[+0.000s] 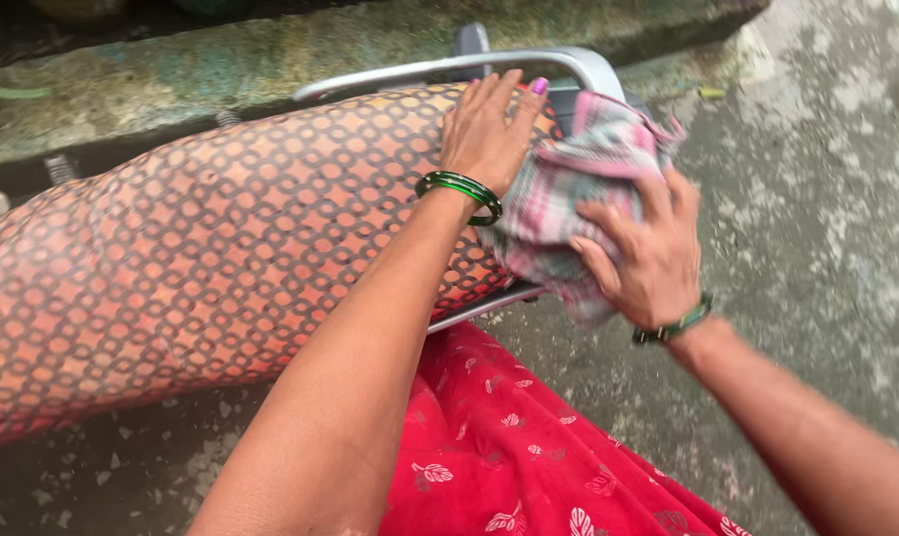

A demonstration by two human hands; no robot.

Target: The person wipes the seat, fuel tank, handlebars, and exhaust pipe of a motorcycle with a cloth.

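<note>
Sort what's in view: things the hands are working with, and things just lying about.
In use: checked cloth under the right hand; patterned seat cover under the left hand.
Lying about: grab rail, concrete ledge, green scrap.

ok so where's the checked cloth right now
In the head view, the checked cloth lies bunched at the rear end of the patterned seat, under the right hand, beside the left hand.

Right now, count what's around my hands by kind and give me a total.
Patterned seat cover: 1
Checked cloth, gripped by the right hand: 1
Silver grab rail: 1
Green bangles, one on the left wrist and one on the right wrist: 2
Total: 5
</note>
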